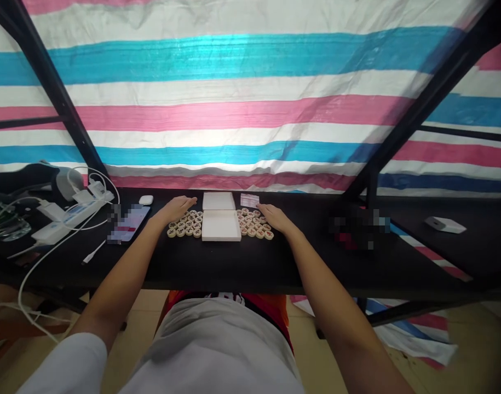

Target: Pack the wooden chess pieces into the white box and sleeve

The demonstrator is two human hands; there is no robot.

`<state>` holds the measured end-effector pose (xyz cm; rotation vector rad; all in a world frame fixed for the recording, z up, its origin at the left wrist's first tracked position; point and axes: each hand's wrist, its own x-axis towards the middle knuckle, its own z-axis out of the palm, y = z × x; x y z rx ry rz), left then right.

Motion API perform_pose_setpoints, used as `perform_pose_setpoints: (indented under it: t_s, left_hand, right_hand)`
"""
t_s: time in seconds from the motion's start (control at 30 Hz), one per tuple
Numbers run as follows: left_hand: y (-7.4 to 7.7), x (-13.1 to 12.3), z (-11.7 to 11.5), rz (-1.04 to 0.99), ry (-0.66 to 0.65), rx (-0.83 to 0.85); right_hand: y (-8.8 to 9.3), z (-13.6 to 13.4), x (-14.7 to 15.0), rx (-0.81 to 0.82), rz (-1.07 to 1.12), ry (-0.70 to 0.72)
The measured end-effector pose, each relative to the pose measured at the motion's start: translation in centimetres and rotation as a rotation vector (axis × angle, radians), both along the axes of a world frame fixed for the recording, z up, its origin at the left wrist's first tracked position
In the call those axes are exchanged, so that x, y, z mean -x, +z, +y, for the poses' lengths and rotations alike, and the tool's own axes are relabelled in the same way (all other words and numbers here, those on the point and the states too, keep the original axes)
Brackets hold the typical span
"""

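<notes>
A white box [221, 226] lies open on the black table, its lid [218, 201] folded back behind it. Round pieces with dark characters [188, 224] stand in rows to its left, and round pieces with red characters [254, 225] to its right. My left hand [179, 209] rests at the back left of the dark-marked pieces, fingers stretched out, holding nothing I can see. At the back right of the red-marked pieces is my right hand [274, 215], fingers extended, beside a small printed paper [249, 201].
On the black table [234, 268], a phone [131, 223], a white case [145, 200], a cable plug [93, 252] and a power strip [65, 221] with cables lie left. A blurred dark object [355, 227] and a white adapter [445, 224] are right. Black frame bars slant at both sides.
</notes>
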<state>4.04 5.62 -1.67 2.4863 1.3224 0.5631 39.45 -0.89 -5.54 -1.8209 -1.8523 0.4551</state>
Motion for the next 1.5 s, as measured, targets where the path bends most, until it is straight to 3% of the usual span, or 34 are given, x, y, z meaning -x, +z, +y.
perform_pose_setpoints:
  t_s: [0.27, 0.43, 0.63, 1.03, 1.17, 1.4, 1.5]
  left_hand:
    - [1.3, 0.2, -0.6, 0.048, -0.018, -0.113]
    - [0.9, -0.1, -0.5, 0.039, -0.022, -0.071]
    - [0.2, 0.0, -0.4, 0.027, 0.029, -0.022]
    - [0.1, -0.3, -0.8, 0.07, -0.033, -0.051]
    - [0.2, -0.6, -1.2, 0.067, -0.086, -0.046]
    - [-0.5, -0.5, -1.0, -0.011, -0.046, -0.04]
    - [-0.8, -0.1, -0.6, -0.141, 0.021, -0.093]
  right_hand:
    - [0.0, 0.3, 0.4, -0.042, 0.045, -0.009]
    - [-0.4, -0.4, -0.1, -0.045, 0.181, -0.041]
    - [-0.4, 0.1, -0.2, -0.031, 0.146, -0.028]
    - [-1.0, 0.0, -0.5, -0.023, 0.248, -0.128]
    - [-1.6, 0.3, -0.7, -0.088, 0.283, -0.141]
    - [-2.1, 0.6, -0.8, -0.12, 0.242, -0.096]
    - [-2.1, 0.5, -0.7, -0.138, 0.316, -0.121]
